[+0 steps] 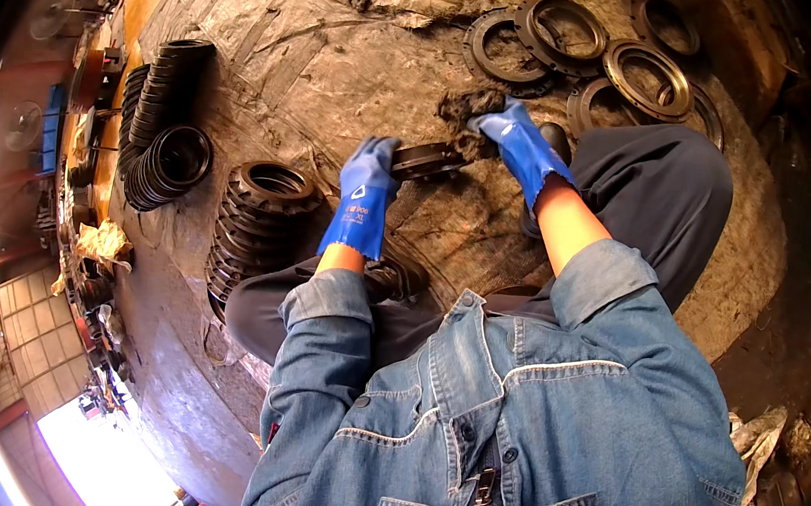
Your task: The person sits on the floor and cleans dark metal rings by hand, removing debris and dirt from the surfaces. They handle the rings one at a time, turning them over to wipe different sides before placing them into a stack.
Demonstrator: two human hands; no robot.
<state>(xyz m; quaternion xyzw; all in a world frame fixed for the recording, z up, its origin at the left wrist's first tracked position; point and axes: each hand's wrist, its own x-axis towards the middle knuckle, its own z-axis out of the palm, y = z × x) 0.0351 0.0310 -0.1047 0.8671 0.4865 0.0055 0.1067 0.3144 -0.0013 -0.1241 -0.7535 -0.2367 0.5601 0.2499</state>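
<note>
My left hand [367, 182], in a blue rubber glove, is closed on one side of a dark metal ring [425, 161]. The ring is tilted nearly edge-on, above the ground in front of my legs. A dirty, dark rag [466, 111] is bunched in my right hand [518, 138], which wears a matching glove. The rag reaches down to the far side of the ring and seems to touch it. Parts of the right fingers are hidden behind the rag.
Left of my knee stands a stack of dark rings [275, 180]. Farther left, rows of black rings [164, 154] lie on their sides. Several flanged rings [646, 79] overlap on the stained ground sheet [288, 53] at the far right. Crumpled paper [105, 243] lies at the left.
</note>
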